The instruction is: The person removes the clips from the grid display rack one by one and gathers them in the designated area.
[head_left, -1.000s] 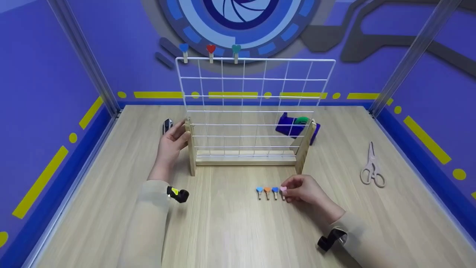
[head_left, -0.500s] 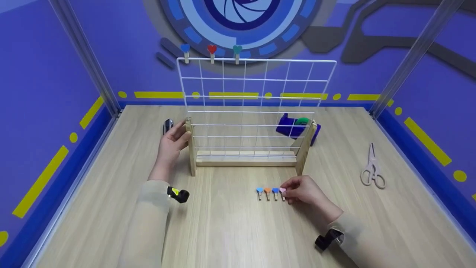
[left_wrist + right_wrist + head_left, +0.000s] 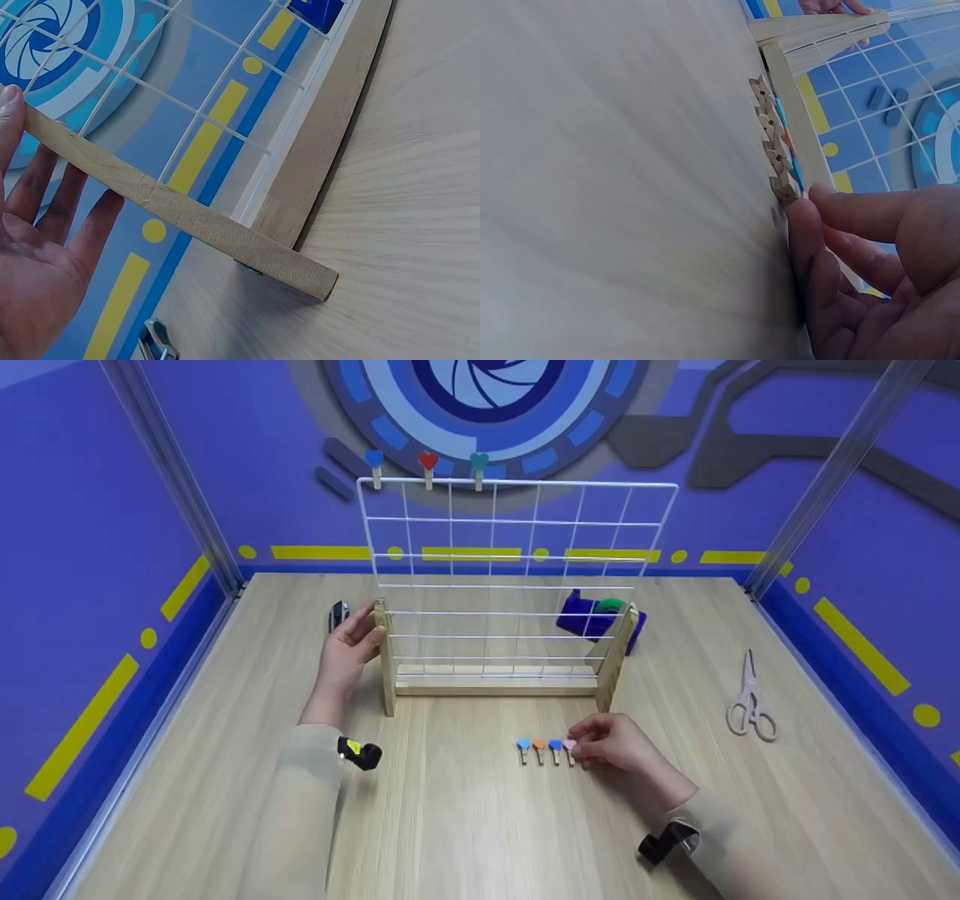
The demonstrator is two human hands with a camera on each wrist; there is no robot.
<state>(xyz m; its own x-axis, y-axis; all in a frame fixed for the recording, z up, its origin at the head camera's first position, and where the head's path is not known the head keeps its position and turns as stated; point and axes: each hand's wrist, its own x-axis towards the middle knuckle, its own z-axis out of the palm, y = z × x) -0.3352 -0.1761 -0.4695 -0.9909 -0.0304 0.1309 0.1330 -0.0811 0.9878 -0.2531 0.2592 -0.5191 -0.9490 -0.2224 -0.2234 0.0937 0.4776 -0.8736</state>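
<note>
My left hand (image 3: 343,656) grips the left wooden post (image 3: 388,679) of a white wire grid rack (image 3: 517,521). In the left wrist view its thumb lies along the near side of the post (image 3: 187,214), the other fingers behind. On the table before the rack, my right hand (image 3: 619,741) pinches a mini clothespin with a pink heart (image 3: 569,745) between thumb and forefinger. It ends a row with light blue (image 3: 523,745), orange (image 3: 539,744) and dark blue (image 3: 555,745) heart clothespins. In the right wrist view, the wooden clothespins (image 3: 771,121) stand close side by side.
Clipped along the grid's top wire are a blue (image 3: 374,459), a red (image 3: 428,460) and a green heart clothespin (image 3: 479,461). Behind the rack sits a purple tape dispenser (image 3: 581,616). Scissors (image 3: 750,705) lie at right; a dark metallic object (image 3: 338,615) lies beyond my left hand.
The pink clothespin has shifted slightly left, nearer the dark blue one, with my right fingers still on it. The left hand keeps its place on the post.
</note>
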